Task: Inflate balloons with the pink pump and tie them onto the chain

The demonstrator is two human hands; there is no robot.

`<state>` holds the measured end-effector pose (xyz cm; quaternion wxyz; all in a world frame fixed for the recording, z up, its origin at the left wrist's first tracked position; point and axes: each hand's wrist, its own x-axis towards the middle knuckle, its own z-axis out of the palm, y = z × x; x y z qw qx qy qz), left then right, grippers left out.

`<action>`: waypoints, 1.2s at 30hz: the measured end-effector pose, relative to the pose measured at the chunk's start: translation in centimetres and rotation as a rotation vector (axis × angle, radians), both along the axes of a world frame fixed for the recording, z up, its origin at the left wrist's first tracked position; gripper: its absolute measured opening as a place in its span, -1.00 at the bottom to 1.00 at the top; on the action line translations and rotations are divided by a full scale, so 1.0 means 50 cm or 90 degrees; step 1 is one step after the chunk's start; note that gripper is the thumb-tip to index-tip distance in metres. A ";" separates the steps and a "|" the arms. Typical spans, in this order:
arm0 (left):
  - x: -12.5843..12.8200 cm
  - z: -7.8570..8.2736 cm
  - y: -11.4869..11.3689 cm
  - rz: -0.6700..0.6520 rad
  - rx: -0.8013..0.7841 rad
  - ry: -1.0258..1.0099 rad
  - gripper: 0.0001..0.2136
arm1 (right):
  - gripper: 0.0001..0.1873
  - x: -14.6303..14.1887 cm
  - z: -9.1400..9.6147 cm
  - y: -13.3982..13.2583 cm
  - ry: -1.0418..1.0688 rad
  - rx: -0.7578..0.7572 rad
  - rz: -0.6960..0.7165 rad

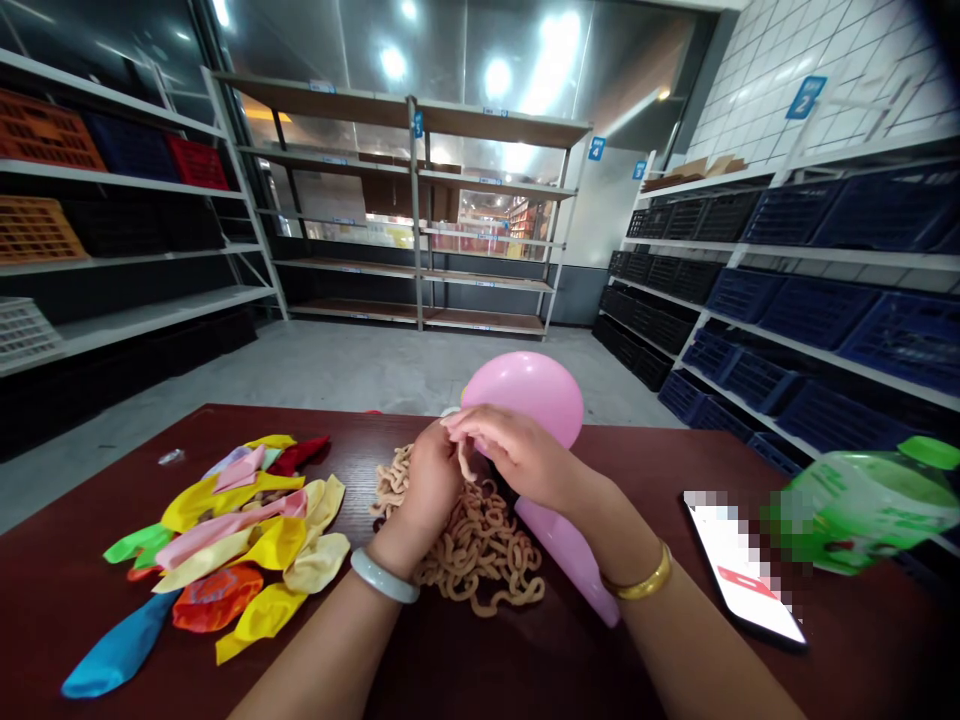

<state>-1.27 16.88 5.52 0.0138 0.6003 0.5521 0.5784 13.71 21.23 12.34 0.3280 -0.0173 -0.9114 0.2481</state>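
Above the table's far side, my left hand (436,468) and my right hand (517,450) meet, with their fingers closed together. A short piece of a beige band (466,462) shows between them. An inflated pink balloon (532,390) stands just beyond my fingers; its neck is hidden behind them. Below my hands lies a pile of beige looped bands (480,555). A long pink-lilac object (574,560) rests under my right forearm, partly covered, its kind unclear. To the left lies a heap of uninflated balloons (232,535) in several colours.
A phone (739,570) with a lit screen and a green-capped pouch (862,510) sit on the dark red table (360,670), at the right. Shelves with blue crates (817,315) line the right side. A metal rack (416,220) stands at the back.
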 end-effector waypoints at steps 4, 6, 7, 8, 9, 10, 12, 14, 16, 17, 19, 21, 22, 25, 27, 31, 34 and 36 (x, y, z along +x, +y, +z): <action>0.006 -0.002 -0.005 0.001 -0.026 0.017 -0.85 | -0.77 -0.004 -0.003 0.006 0.068 0.017 -0.084; 0.007 -0.002 -0.007 0.010 -0.026 0.040 -0.84 | -0.78 -0.010 -0.011 0.005 0.090 0.028 -0.129; 0.008 -0.001 -0.007 0.018 -0.024 0.054 -0.84 | -0.78 -0.014 -0.015 0.003 0.105 0.034 -0.155; 0.008 0.000 -0.008 0.024 -0.020 0.070 -0.83 | -0.78 -0.018 -0.019 0.001 0.118 0.041 -0.185; 0.009 0.000 -0.008 0.027 -0.015 0.087 -0.84 | -0.76 -0.021 -0.023 -0.001 0.127 0.053 -0.217; 0.009 0.001 -0.008 0.029 -0.012 0.105 -0.84 | -0.73 -0.024 -0.026 -0.004 0.127 0.068 -0.245; 0.010 -0.001 -0.008 0.035 -0.008 0.145 -0.85 | -0.64 -0.028 -0.028 -0.009 0.098 0.103 -0.282; 0.011 -0.003 -0.007 0.054 -0.007 0.185 -0.85 | -0.67 -0.028 -0.027 -0.014 0.065 0.138 -0.304; 0.011 -0.005 -0.006 0.072 -0.008 0.209 -0.84 | -0.79 -0.025 -0.023 -0.018 0.044 0.178 -0.327; 0.011 -0.004 -0.006 0.074 -0.009 0.213 -0.84 | -0.83 -0.023 -0.020 -0.020 0.038 0.195 -0.339; 0.011 0.000 -0.009 0.066 -0.013 0.215 -0.84 | -0.83 -0.018 -0.015 -0.020 0.035 0.199 -0.358; 0.012 0.005 -0.014 0.051 -0.017 0.223 -0.85 | -0.84 -0.015 -0.012 -0.017 0.038 0.150 -0.366; 0.012 0.007 -0.017 0.044 -0.018 0.231 -0.85 | -0.86 -0.013 -0.011 -0.014 0.041 0.120 -0.369; 0.014 0.009 -0.019 0.024 -0.012 0.245 -0.85 | -0.87 -0.008 -0.009 -0.003 0.039 0.099 -0.355; 0.015 0.007 -0.017 0.016 -0.006 0.231 -0.82 | -0.84 -0.003 -0.007 0.005 0.031 0.144 -0.328; 0.015 0.002 -0.009 -0.026 -0.020 0.156 -0.76 | -0.81 0.010 0.001 0.025 -0.011 0.239 -0.257; 0.012 0.002 -0.004 -0.048 -0.039 0.122 -0.74 | -0.79 0.025 0.009 0.040 -0.046 0.265 -0.184; 0.010 0.005 -0.003 -0.055 -0.043 0.113 -0.74 | -0.77 0.035 0.015 0.045 -0.059 0.267 -0.152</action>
